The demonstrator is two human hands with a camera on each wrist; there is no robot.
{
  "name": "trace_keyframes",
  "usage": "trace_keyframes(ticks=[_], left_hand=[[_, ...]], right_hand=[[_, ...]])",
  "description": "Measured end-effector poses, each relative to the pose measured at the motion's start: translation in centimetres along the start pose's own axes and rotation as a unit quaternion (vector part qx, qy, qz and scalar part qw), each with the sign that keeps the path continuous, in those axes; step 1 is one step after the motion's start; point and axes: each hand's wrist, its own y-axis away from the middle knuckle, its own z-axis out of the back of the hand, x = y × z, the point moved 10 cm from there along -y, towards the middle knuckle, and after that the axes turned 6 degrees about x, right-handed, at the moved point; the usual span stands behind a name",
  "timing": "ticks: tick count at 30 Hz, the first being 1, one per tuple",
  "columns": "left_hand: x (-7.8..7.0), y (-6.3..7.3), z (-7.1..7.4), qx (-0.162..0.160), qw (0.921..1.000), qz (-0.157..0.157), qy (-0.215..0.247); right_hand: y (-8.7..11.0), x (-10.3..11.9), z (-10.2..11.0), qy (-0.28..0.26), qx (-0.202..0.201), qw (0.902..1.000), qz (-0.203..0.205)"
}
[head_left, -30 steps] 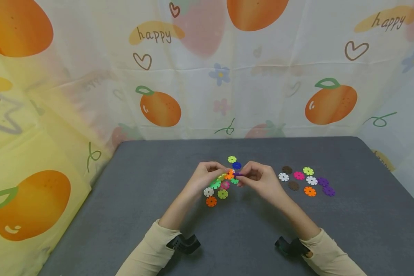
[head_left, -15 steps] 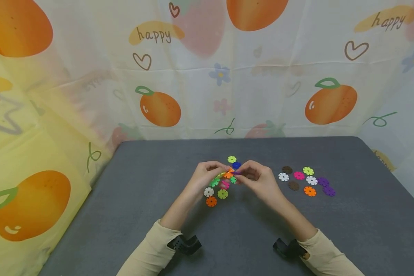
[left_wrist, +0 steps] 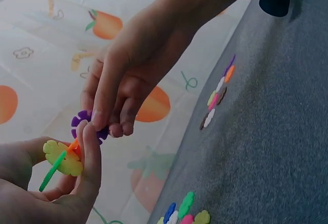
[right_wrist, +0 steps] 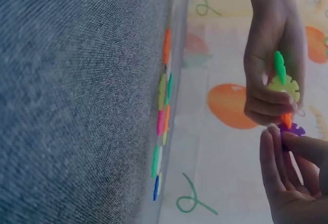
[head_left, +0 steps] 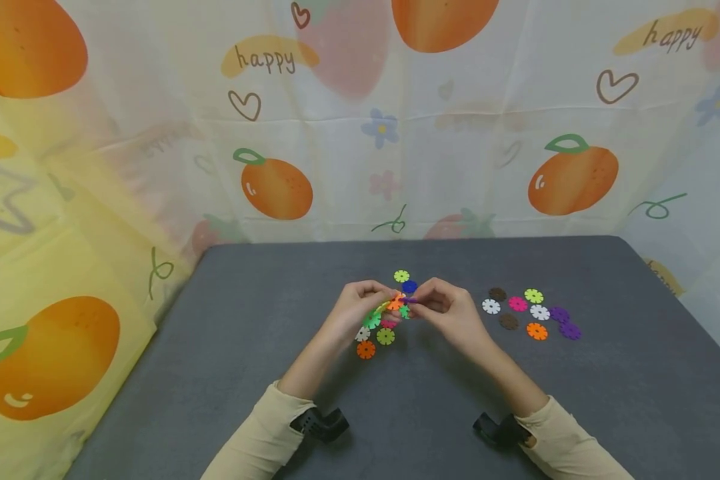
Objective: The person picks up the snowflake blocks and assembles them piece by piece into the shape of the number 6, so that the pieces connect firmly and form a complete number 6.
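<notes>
My left hand (head_left: 360, 303) grips a small chain of notched plastic discs raised above the table. In the left wrist view the chain shows a green disc (left_wrist: 52, 171), a yellow disc (left_wrist: 60, 161) and an orange disc (left_wrist: 74, 146), slotted together at angles. Between thumb and fingers, my right hand (head_left: 456, 312) pinches a purple disc (left_wrist: 81, 122) at the orange disc's edge. The two discs meet there, but fingers cover the joint, so I cannot tell how deep the slots engage. Both hands are close together, fingertips nearly touching.
Loose discs lie flat below the hands, among them a blue disc (head_left: 409, 287) and an orange disc (head_left: 366, 350). A second group sits to the right, including a white disc (head_left: 491, 307) and a purple disc (head_left: 570, 331). A patterned cloth (head_left: 336, 167) hangs behind the grey table (head_left: 246, 347).
My right hand has shifted slightly left, bringing the purple disc against the orange one. The left hand keeps its hold on the chain and has barely moved.
</notes>
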Motion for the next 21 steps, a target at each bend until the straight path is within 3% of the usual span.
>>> trace_keyframes(ticks=[4,9,12,17,21], left_hand=[[0.6,-0.3,0.4,0.005,0.9998,0.017,0.001],[1.5,-0.7,1.5,-0.023,0.9989,0.040,-0.012],[1.9,-0.8,1.8,-0.029,0.9982,0.052,-0.008],[2.3,-0.9,1.8,-0.020,0.9978,0.064,-0.001],[2.2,-0.8,1.3,0.005,0.9981,0.062,-0.005]], right_hand=[[-0.1,-0.8,-0.2,0.011,0.020,0.9989,-0.040],[-0.3,-2.4,0.5,0.029,0.009,0.9962,-0.082],[-0.3,-3.7,1.1,0.077,0.000,0.9905,-0.114],[-0.5,-6.0,1.0,0.164,0.027,0.9753,-0.145],[-1.0,-7.1,0.5,0.191,0.053,0.9699,-0.142]])
